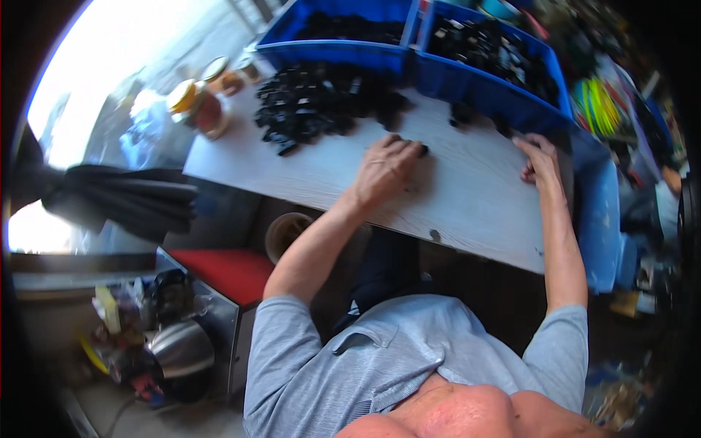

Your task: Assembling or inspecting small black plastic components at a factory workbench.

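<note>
My left hand (389,169) rests over the middle of the white table, its fingers closed. A small black piece (423,150) shows at its fingertips; what kind of part it is cannot be made out. To the right, my right hand (542,159) hovers at the table's right side, fingers partly bent and apart, with nothing visible between them. Just beyond its fingertips lies a dark piece (502,125), and another small black piece (460,114) sits farther left by the bin. A large heap of black pieces (314,102) covers the table's far left.
Two blue bins (332,52) (488,93) with black parts stand along the far edge. Jars (197,109) stand at the table's left end. A pale blue tub (597,219) is right of the table (467,212). A red-topped cabinet (223,270) stands lower left.
</note>
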`<state>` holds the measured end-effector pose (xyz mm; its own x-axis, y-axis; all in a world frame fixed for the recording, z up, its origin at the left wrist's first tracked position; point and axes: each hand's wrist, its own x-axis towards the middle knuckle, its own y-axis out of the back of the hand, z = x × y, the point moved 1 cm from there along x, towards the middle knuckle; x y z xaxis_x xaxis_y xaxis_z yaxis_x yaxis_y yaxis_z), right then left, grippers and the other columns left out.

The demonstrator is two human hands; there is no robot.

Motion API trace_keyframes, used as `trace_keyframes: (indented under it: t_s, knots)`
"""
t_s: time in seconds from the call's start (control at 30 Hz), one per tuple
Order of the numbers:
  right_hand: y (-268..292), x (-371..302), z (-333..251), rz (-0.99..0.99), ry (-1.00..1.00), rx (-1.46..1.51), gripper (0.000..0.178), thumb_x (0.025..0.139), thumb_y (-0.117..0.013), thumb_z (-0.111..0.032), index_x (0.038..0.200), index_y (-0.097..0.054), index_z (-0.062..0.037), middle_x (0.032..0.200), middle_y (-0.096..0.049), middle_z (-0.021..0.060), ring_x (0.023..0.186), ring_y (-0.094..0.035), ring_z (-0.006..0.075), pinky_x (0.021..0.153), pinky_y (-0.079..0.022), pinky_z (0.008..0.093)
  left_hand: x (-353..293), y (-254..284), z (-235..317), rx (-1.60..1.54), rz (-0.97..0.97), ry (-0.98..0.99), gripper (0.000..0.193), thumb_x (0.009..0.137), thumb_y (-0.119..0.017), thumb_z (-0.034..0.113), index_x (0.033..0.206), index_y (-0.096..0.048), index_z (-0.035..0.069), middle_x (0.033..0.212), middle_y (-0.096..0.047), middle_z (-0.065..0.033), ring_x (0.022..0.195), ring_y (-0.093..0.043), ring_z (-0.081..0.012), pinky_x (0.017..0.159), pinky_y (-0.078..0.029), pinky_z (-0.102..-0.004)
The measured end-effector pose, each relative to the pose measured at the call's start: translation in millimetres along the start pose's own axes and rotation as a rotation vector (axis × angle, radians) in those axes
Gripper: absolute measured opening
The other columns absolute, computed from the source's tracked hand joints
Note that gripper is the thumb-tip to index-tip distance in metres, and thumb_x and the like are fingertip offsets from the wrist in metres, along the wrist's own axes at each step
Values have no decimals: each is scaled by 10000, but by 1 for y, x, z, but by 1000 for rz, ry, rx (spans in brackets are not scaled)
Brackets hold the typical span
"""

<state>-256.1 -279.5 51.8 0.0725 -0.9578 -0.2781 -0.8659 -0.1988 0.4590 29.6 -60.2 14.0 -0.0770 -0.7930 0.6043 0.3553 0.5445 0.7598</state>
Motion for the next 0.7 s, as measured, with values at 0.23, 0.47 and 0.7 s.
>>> trace_keyframes:
  t_s: [0.23, 0.47, 0.7]
  knots:
    - [-54, -6, -29, -31, 146, -192, 539, 830, -796, -288, 1310, -646, -93, 708, -576, 82, 441, -464, 144, 375, -415, 311, 0, 15, 7, -42, -94, 151, 402, 829, -705, 76, 1225, -653, 33, 1149, -716, -126, 1092, -638, -321, 958, -515, -424]
    - [-53, 2, -18, 34, 262, -276, 427, 841, -758, -240, 1214, -685, -45, 772, -665, 101, 416, -510, 151, 362, -417, 318, -1, 6, 3, -24, -85, 154, 303, 855, -700, 85, 1153, -665, 41, 1005, -707, -102, 990, -658, -295, 885, -529, -416]
    - [-67, -47, -4, -357, 208, -216, 291, 831, -759, -145, 1067, -671, 1, 680, -594, 73, 358, -495, 150, 306, -420, 332, -6, 3, 3, -205, 138, 188, 262, 850, -690, 51, 1112, -677, 33, 986, -707, -133, 944, -671, -330, 847, -548, -420]
